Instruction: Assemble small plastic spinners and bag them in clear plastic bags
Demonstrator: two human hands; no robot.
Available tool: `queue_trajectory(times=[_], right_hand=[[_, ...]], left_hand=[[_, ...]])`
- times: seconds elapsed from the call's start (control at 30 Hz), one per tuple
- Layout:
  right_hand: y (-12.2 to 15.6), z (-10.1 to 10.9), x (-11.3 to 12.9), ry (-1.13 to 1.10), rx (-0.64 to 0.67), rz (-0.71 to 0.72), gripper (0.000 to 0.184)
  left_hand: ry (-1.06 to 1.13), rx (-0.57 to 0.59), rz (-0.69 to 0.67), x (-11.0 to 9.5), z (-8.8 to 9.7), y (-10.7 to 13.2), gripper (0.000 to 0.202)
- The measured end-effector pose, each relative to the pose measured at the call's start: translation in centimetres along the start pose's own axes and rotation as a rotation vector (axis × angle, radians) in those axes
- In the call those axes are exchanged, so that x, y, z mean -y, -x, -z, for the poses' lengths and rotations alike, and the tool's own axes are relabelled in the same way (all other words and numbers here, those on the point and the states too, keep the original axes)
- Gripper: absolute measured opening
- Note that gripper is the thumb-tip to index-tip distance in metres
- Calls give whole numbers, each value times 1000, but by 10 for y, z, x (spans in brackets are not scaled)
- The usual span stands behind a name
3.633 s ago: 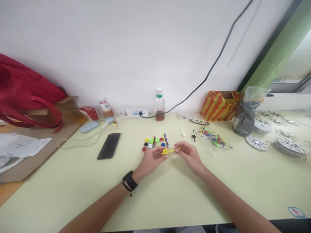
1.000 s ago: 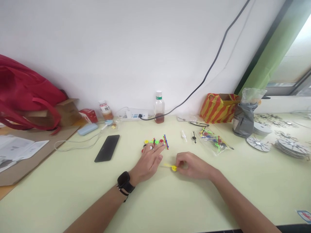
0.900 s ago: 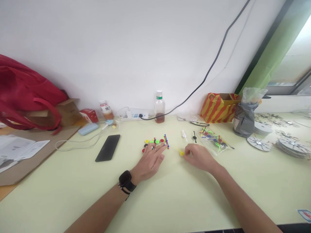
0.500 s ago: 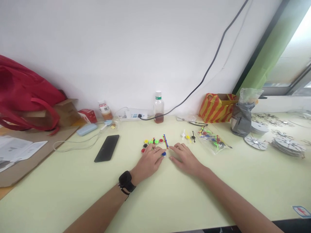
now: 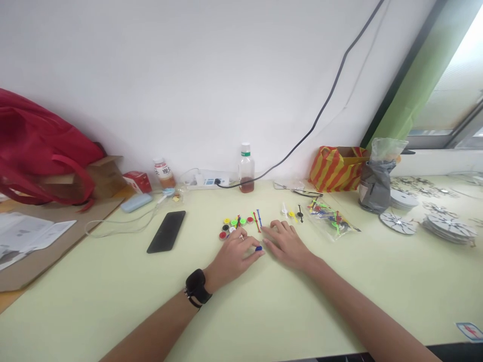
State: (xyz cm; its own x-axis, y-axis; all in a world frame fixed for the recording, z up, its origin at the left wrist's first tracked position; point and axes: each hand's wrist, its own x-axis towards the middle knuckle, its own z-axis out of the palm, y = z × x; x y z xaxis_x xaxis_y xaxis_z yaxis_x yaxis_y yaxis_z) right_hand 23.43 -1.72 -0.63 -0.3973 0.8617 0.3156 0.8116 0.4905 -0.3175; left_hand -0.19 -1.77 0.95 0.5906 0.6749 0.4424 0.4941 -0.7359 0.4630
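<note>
Between thumb and forefinger, my left hand (image 5: 236, 254) pinches a small blue plastic disc (image 5: 258, 248) just above or on the table. My right hand (image 5: 287, 244) lies beside it with fingers apart and bent. Its fingertips are close to the lower end of a thin blue arrow-shaped piece (image 5: 258, 219); whether they touch it I cannot tell. A red arrow-shaped piece (image 5: 256, 222) lies alongside. Beyond my left hand sit several round plastic discs, among them a yellow one (image 5: 227, 221), a green one (image 5: 243, 221) and a red one (image 5: 222, 235), partly hidden by my fingers.
White, yellow and black spinner pieces (image 5: 292, 214) and a clear bag of coloured parts (image 5: 334, 218) lie to the right. Further right are stacked white discs (image 5: 447, 225) and a grey bag (image 5: 375, 186). A phone (image 5: 166, 232) lies left; a bottle (image 5: 246, 171) stands behind.
My left hand has drawn the blue disc slightly toward me and to the right. The blue and red arrow-shaped pieces now lie a little apart. My right hand has barely moved.
</note>
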Motion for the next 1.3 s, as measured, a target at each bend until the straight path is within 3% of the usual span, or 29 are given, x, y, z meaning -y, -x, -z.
queue_trajectory(times=[0.13,0.23,0.53,0.7,0.77,0.83,1.03,1.13,1.3], right_hand=[[-1,0,-4,-105,-108,-28,20],[-1,2,-10,-232,-116,-35,20],[4,27,-25,-426,100,-19,25],[9,46,-24,-564,350,150,16],[9,47,-24,-570,384,152,9],[8,46,-22,-572,373,113,4],[6,37,-10,-722,294,-63,25],[7,31,3,-756,262,-66,31],[8,19,25,-920,111,25,25]], left_hand=[[88,-5,49,-6,2,2,17],[145,-5,79,-7,2,3,17],[215,-3,65,-3,0,3,14],[313,-49,122,-2,-2,1,11],[359,-76,145,0,-3,0,14],[440,-85,150,2,-5,0,19],[562,-53,125,3,-6,2,52],[528,-58,146,0,-6,2,50],[563,3,95,-2,-6,1,44]])
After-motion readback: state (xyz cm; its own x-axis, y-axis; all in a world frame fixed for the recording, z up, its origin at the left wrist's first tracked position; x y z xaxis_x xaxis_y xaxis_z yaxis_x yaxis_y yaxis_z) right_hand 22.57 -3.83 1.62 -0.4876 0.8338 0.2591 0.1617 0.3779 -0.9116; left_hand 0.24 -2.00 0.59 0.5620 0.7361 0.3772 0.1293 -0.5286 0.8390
